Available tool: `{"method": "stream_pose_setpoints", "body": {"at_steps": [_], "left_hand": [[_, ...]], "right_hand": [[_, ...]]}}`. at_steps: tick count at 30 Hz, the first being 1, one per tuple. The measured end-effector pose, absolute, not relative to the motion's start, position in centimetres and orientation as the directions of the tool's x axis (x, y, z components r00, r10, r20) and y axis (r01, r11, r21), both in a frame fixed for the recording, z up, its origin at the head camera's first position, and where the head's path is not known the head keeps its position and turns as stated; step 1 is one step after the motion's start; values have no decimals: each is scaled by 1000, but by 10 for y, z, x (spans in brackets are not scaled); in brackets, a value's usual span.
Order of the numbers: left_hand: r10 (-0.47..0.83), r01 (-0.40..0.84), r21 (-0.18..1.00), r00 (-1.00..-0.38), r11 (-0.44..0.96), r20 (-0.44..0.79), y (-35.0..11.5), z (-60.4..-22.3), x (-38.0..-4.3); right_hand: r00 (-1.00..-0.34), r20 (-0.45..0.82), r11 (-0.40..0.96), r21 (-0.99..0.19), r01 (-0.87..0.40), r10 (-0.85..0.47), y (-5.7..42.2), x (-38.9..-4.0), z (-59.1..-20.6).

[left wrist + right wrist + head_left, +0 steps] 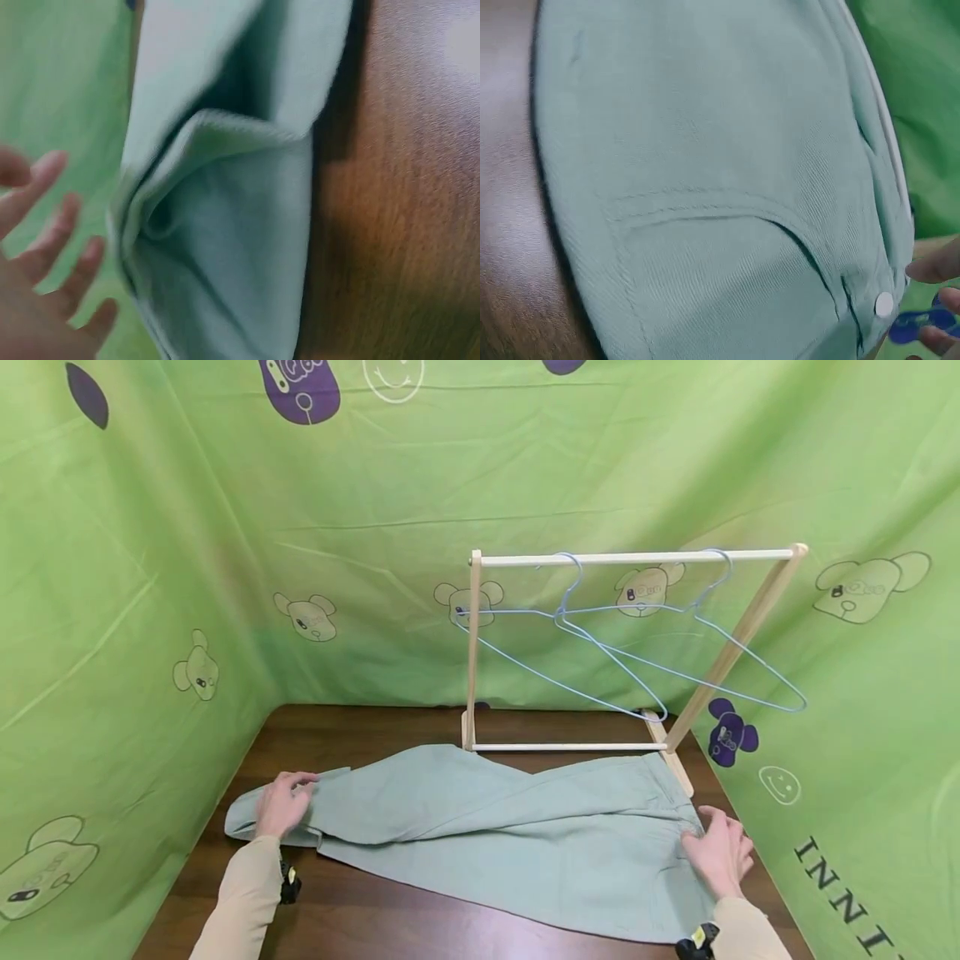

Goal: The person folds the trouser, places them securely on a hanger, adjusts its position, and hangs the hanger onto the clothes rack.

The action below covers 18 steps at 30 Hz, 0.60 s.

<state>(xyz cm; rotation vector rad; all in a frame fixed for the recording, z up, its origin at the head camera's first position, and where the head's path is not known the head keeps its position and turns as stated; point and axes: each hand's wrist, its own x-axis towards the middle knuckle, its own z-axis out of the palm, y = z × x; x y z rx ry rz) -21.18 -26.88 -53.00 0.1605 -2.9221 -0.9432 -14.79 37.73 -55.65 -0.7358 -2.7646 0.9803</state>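
Note:
A pair of light green trousers (517, 827) lies lengthwise over the table, legs to the left and waist to the right. My left hand (283, 803) is over the leg end, and in the left wrist view its fingers (64, 251) are spread, with no cloth between them. There the trouser hem (225, 120) gapes open in a fold. At the waist end is my right hand (717, 850), its fingers loosely bent. In the right wrist view its fingers (934, 266) are beside the waistband, near a round white button (884, 304); whether they touch the cloth I cannot tell.
Behind the trousers stands a wooden rack (474, 652), with two blue wire hangers (577, 631) on its top bar. The rack's right foot (677, 772) is close to the waist. Green printed cloth (360, 610) surrounds the brown table (375, 910).

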Motion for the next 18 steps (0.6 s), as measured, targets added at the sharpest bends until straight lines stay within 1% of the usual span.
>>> {"method": "stream_pose_setpoints", "body": {"at_steps": [3, 5, 8, 10, 12, 14, 16, 18], "left_hand": [[-10, -11, 521, -1000, 853, -4, -264, -539, -212], [76, 54, 499, -997, 865, -23, -261, -545, -211], [194, 134, 479, -978, 868, -78, -258, -551, -209], [247, 170, 461, -963, 871, -112, -256, -552, -207], [261, 188, 428, -958, 884, -116, -256, -555, -205], [245, 194, 392, -966, 899, -83, -257, -558, -203], [226, 212, 361, -974, 908, 3, -261, -564, -203], [190, 203, 364, -979, 909, 70, -264, -567, -202]], "right_hand": [[-914, -26, 725, -600, 339, 405, 364, -153, -555], [-940, -35, 750, -593, 294, 340, 356, -156, -555], [-965, -61, 776, -583, 243, 256, 347, -160, -557], [-974, -75, 796, -564, 217, 213, 343, -163, -559], [-979, -90, 814, -545, 202, 182, 340, -165, -561], [-983, -90, 832, -524, 182, 159, 339, -167, -564], [-986, -93, 850, -499, 168, 140, 338, -168, -564], [-987, -101, 863, -480, 160, 127, 339, -169, -563]]}}
